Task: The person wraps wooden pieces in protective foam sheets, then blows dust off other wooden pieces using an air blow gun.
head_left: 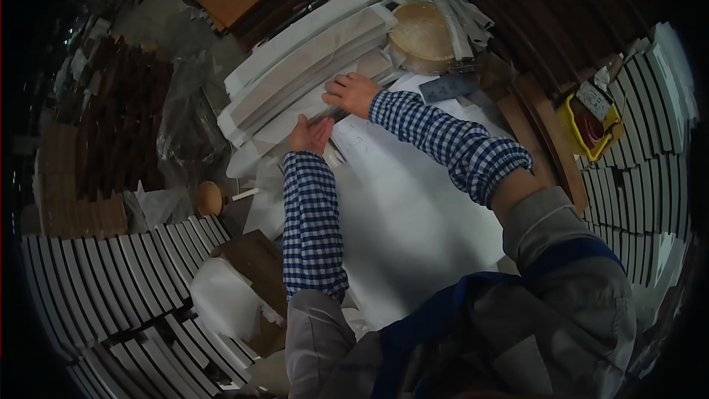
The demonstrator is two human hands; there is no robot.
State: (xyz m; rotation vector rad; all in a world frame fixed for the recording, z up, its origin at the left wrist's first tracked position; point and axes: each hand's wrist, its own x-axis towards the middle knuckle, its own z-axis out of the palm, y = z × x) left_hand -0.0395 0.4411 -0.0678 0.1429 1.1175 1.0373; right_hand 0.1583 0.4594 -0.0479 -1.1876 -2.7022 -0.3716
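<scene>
Long pale wrapped strips [306, 66] lie stacked across the far side of a white work surface [406, 229]. My right hand [353, 95] rests on the front strip, its fingers slightly bent and apart. Lower and to the left, my left hand [311, 135] is at the front edge of the same strip, thumb up and fingers spread, with nothing visible in it. Blue-and-white checked sleeves cover both forearms. A sheet of paper with faint lines [365, 144] lies just below my right hand.
A round yellowish tub [422, 37] stands behind the strips at the right. Nearby lies a blue-grey block [447, 88]. A yellow container [591, 129] is at the far right. Stacked white-edged strips [111, 281] flank both sides, and a small orange-brown cup [210, 198] sits left.
</scene>
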